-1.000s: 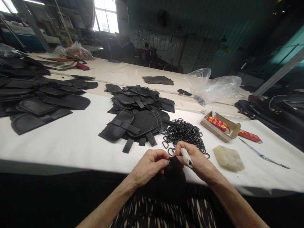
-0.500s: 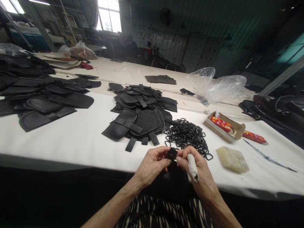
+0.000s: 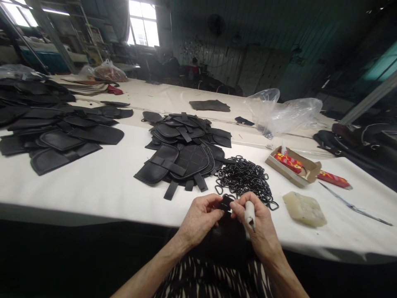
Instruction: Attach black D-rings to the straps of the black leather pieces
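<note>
My left hand (image 3: pixel 198 218) is closed on a short black strap (image 3: pixel 226 202), pinching it between thumb and fingers just over the table's front edge. Below the strap a black leather piece (image 3: pixel 228 238) hangs down towards my lap, dark and hard to make out. In my right hand (image 3: pixel 262 217) lies a tool with a white wrapped handle (image 3: pixel 249 213); its working end is hidden. The right thumb and fingertips meet at the strap's right side. Just beyond my hands is a heap of black metal D-rings (image 3: pixel 245 178).
Black leather pieces with straps lie in a pile (image 3: pixel 182 149) ahead, with more piled at left (image 3: pixel 68 136). To the right are a cardboard box (image 3: pixel 291 176) with red packets, a yellowish waxy block (image 3: pixel 304 209) and thin metal snips (image 3: pixel 353 205). Clear plastic bags (image 3: pixel 288 111) lie farther back.
The white-handled tool has tilted slightly in my right hand, and the right fingers have shifted a little at the strap. My left hand keeps its pinch.
</note>
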The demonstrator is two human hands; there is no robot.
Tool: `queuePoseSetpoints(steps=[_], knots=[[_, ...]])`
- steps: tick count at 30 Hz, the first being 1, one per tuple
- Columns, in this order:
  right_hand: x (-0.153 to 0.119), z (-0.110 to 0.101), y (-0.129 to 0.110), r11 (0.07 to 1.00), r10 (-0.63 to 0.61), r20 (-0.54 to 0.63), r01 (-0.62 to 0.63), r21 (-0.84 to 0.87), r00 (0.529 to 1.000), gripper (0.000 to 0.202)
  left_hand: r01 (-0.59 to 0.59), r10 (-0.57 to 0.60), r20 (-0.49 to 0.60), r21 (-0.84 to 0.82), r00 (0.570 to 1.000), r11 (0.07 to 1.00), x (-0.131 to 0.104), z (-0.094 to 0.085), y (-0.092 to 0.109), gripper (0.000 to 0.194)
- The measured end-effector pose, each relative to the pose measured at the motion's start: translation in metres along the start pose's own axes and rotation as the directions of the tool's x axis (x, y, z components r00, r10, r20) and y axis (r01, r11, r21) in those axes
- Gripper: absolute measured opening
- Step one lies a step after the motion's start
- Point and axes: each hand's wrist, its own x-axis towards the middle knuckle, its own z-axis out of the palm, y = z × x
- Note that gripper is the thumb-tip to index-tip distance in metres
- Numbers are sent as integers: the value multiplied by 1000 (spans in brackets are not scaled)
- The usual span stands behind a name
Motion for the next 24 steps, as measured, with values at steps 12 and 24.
queuePoseSetpoints(steps=[12, 24], knots=[[-1, 7, 10, 997, -80, -29, 80, 15, 996, 25, -7, 8, 69, -7, 998, 1000, 0, -2, 3, 22], [-7, 9, 8, 964, -146, 73, 159, -214, 987, 19, -26, 25, -65, -7, 998, 1000, -5, 3, -1, 18]])
